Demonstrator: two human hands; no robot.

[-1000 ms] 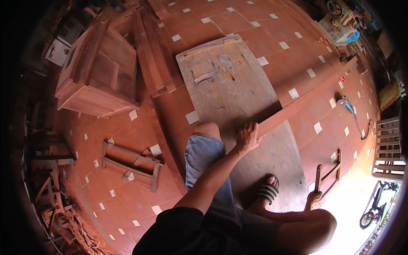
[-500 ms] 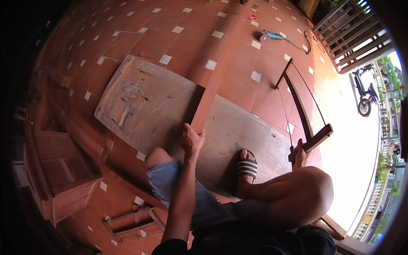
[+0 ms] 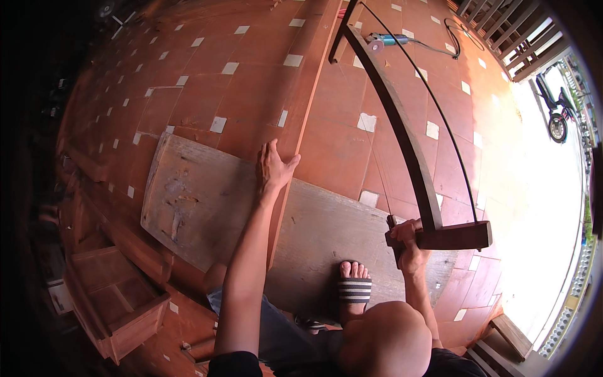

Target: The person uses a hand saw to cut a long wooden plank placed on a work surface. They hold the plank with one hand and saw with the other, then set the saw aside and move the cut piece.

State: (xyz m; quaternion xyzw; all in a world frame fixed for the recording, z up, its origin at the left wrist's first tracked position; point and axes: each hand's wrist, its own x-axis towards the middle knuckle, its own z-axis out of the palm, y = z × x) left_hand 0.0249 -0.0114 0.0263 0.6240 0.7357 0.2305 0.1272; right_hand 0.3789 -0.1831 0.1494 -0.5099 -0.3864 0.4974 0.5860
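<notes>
My right hand grips the handle end of a wooden bow saw. Its dark frame reaches up and away from me, with a taut cord along the right and a thin blade along the left. A long reddish wooden plank stretches away from me, its near end over a weathered board on the floor. At that plank, my left hand has its thumb spread from its fingers; how firmly it touches the wood is unclear. The saw blade is apart from the plank.
My sandalled foot presses on the weathered board. An angle grinder with a cable lies on the tiled floor beyond. Wooden furniture with a drawer stands at left. Slatted wood and a motorbike are at far right.
My left hand has left the plank's near end and moved farther along it. More of the plank now overlaps the board. The saw has come left, closer to the plank, in my right hand.
</notes>
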